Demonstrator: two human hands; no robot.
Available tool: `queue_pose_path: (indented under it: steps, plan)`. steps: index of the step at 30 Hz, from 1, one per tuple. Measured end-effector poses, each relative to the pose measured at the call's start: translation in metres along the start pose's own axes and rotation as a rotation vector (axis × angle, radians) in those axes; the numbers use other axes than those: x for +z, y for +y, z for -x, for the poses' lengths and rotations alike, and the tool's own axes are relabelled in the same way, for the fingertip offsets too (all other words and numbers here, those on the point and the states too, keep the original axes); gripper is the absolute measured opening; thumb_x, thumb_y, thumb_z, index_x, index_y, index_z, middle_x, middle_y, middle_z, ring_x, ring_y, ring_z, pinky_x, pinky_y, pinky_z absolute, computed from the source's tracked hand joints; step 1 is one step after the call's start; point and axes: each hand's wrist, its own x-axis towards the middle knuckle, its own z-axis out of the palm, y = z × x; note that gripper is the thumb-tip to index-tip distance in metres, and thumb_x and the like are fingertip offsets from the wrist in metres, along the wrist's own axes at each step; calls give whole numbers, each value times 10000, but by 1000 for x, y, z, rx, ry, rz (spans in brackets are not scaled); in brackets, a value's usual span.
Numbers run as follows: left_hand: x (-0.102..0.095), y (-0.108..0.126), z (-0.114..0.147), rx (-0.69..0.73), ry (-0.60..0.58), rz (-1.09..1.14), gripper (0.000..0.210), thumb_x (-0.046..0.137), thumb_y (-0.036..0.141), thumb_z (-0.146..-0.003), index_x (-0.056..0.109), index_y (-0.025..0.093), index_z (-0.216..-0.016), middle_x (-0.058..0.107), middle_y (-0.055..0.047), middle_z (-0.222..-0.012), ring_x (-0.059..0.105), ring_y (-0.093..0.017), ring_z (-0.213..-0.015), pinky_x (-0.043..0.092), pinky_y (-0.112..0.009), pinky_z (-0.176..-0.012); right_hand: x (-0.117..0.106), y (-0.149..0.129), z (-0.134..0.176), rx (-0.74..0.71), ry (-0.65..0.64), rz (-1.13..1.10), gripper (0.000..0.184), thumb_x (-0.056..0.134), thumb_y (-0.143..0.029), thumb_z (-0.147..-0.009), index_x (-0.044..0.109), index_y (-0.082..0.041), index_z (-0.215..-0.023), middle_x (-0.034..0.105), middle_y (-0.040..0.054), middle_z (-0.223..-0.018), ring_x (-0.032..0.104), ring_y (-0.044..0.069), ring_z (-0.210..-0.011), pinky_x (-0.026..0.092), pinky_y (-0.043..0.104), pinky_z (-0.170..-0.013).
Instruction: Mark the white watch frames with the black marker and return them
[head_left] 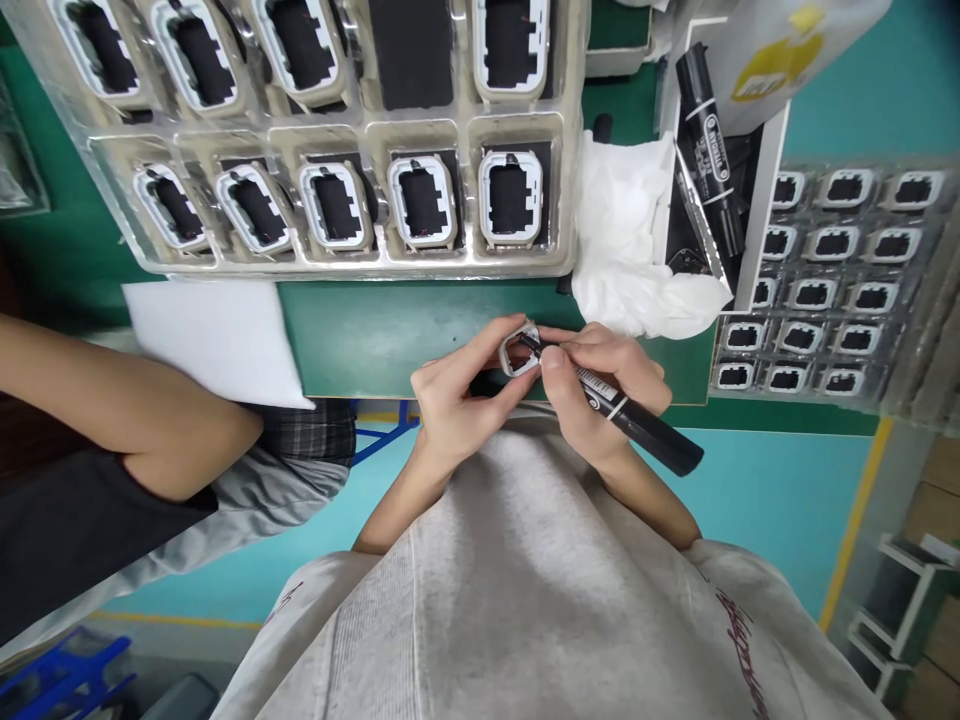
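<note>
Close to my body, at the table's near edge, my left hand (469, 395) pinches a small rounded-square frame (509, 352) between thumb and fingers. It looks like the watch-case frames in the tray. A black marker pen (637, 425) is gripped in my right hand (600, 385), its tip at the frame's inner edge and its thick rear end pointing down to the right. Whether the tip touches the frame I cannot tell. Fingers cover part of the frame. Above my hands lies a clear plastic tray (337, 272) with similar white and beige frames in its pockets.
White tissue (630, 230) lies right of the tray, beside a box (765, 215) holding another black marker (709, 150) and a blade-like strip. A second tray (817, 390) of frames sits at right. A white foam sheet (217, 335) and a co-worker's arm (142, 410) are at left.
</note>
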Motion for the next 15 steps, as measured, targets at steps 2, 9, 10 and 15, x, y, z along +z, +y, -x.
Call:
queue_pose_path:
  steps: [2,9,10,15]
  plan:
    - [0,1,0,12,3,-23,351,987,421,-1175,959,332,-1513,1020,5,-1233,976,-201,-913,833,-301,-901,0,0,0,-12,15,-7,95,897,-261,-1183,823,-321,-1185,955,-19,-1032,972,253,-891,862,419,-808]
    - [-1,1,-3,71,1,-99,290,950,432,-1204,970,318,-1470,1023,-4,-1217,973,-199,-894,813,-283,-872,2,1,-1,-17,23,-7,128,898,-248,-1177,806,-338,-1171,910,-47,-960,976,276,-888,854,446,-760]
    - [-1,1,-3,80,-3,-105,280,943,418,-1211,967,314,-1470,1023,-6,-1220,977,-199,-906,811,-280,-883,1,1,-1,-15,21,-9,127,894,-251,-1181,802,-337,-1161,899,-52,-944,970,269,-875,863,448,-770]
    - [-1,5,-5,99,-44,-112,246,893,352,-1249,947,305,-1485,1022,-20,-1268,998,-206,-1000,809,-290,-958,-2,-2,-2,15,5,-7,149,884,-259,-1199,779,-327,-1119,869,-57,-919,967,248,-893,882,426,-826]
